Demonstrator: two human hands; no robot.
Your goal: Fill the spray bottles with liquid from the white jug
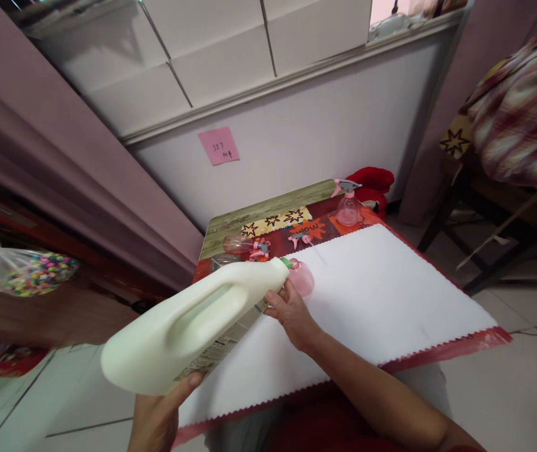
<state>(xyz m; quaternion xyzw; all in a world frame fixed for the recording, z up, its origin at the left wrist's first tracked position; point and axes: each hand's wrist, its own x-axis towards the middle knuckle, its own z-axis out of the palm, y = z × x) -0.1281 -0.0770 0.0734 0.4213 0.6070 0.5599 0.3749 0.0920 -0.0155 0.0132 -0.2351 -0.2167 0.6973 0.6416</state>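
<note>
A large pale green detergent jug with a moulded handle is tilted over the table, its green-rimmed mouth at the opening of a pink bottle. My left hand is closed around the jug's lower end, the thumb on its label side and the other fingers hidden beneath. Near the neck, my right hand grips the jug from below. Whether liquid is flowing cannot be made out. Just behind the pink bottle lies a grey and pink spray head. Another spray bottle rests on its side to the left.
An upright pink spray bottle stands at the table's far right corner. A white sheet covers most of the red tabletop. Red fabric is behind the corner. A bag of coloured beads hangs at left; a dark chair stands at right.
</note>
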